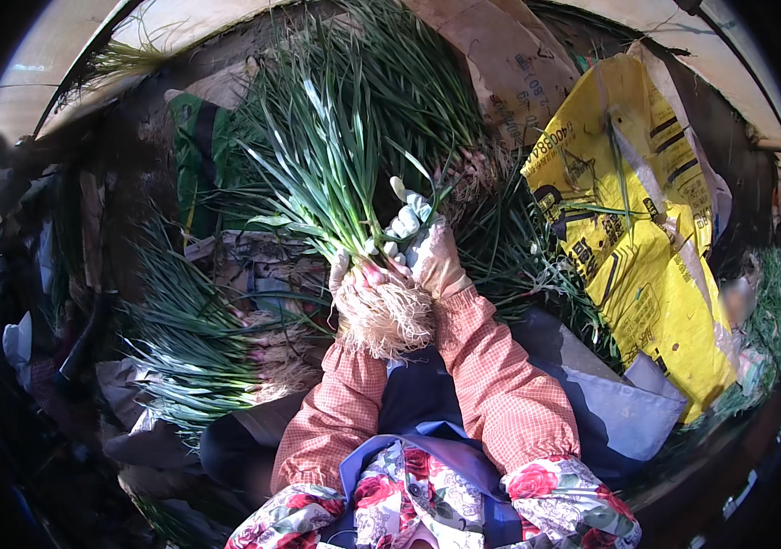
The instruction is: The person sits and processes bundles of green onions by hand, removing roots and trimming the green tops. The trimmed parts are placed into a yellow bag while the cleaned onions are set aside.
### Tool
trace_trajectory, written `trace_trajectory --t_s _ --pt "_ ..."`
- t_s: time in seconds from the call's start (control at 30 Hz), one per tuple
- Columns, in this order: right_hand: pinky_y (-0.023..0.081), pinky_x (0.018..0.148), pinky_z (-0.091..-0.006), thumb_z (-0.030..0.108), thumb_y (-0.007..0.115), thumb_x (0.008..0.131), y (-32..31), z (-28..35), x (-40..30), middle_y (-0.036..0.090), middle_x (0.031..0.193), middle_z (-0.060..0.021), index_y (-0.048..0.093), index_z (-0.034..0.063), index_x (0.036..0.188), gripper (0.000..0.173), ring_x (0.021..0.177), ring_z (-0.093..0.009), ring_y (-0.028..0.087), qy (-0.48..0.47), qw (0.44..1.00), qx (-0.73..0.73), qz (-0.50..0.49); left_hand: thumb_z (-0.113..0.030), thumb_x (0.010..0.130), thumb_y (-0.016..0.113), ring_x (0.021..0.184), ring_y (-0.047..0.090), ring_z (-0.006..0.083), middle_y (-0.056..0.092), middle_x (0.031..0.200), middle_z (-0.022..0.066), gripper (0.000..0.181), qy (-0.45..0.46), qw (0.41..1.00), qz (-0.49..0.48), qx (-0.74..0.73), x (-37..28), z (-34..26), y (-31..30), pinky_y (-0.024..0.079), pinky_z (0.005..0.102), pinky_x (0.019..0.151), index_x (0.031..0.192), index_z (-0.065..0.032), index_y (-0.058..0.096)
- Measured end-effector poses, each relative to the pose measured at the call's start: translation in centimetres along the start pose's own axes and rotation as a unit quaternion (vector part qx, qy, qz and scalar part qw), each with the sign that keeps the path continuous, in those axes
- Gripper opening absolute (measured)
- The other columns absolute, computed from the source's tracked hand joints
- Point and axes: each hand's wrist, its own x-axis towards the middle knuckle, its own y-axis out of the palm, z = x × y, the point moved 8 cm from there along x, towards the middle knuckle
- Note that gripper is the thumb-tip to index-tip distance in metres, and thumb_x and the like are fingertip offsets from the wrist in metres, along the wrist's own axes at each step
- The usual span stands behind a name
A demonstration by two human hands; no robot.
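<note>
Between my two gloved hands is a thick bunch of green garlic or scallions (335, 185), its leaves pointing away from me. Reddish bulbs and a pale tangle of roots (383, 312) face my body. My left hand (339, 269) grips the bunch from the left, mostly hidden behind the roots. On the other side, my right hand (435, 254) closes around the stems near the bulbs, its glove whitish and soiled. Left of my hands lies a pile of similar plants (212, 343), roots towards the right. A larger heap (404, 89) lies beyond the bunch.
A yellow printed woven sack (637, 274) spreads out on the right, with loose leaves on it. Behind the heap is a brown printed sack (507, 75). A green sack (195, 158) lies at the far left. Another person in a white hat (18, 340) is at the left edge.
</note>
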Motion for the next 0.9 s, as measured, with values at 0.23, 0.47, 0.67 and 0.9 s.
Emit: trace_trajectory --t_s 0.23,0.47,0.67,0.9 --pt "0.023 0.042 -0.0223 0.015 0.038 0.098 -1.3 7.9 4.3 0.027 0.051 0.0087 0.053 0.0020 0.130 0.037 0.042 -0.006 0.024 -0.182 0.977 0.019 -0.112 -0.045 0.095 0.048 0.083 0.042 0.0187 0.047 0.089 0.0043 0.040 0.271 0.438 -0.089 0.853 -1.4 0.5 0.8 0.041 0.0353 0.081 0.109 -0.0074 0.051" --pt "0.047 0.072 -0.0290 0.027 0.060 0.091 -0.1 -0.1 4.4 0.069 0.095 -0.0003 0.068 0.0062 0.111 0.029 0.082 -0.011 0.058 -0.043 0.937 -0.345 -0.029 -0.048 0.096 0.048 0.084 0.046 0.0166 0.046 0.089 0.0040 0.042 0.294 0.452 -0.072 0.839 -4.5 -0.4 4.5 0.042 0.0350 0.075 0.101 -0.0061 0.049" --pt "0.039 0.054 -0.0195 0.024 0.059 0.090 0.0 0.6 1.3 0.062 0.081 0.0045 0.067 0.0083 0.097 0.019 0.060 -0.003 0.047 -0.081 0.958 -0.274 -0.032 -0.050 0.097 0.042 0.081 0.056 0.0232 0.062 0.091 0.0091 0.051 0.332 0.359 -0.088 0.868 -4.5 0.2 4.2 0.046 0.0394 0.078 0.117 -0.0056 0.054" --pt "0.030 0.040 -0.0215 0.019 0.051 0.091 -1.9 10.9 -3.3 0.043 0.062 0.0003 0.050 0.0065 0.071 0.024 0.038 -0.006 0.032 -0.153 0.979 0.118 0.066 -0.045 0.097 0.043 0.086 0.057 0.0318 0.060 0.096 0.0161 0.050 0.300 0.419 -0.059 0.855 -3.9 0.0 5.1 0.048 0.0483 0.082 0.121 -0.0027 0.053"
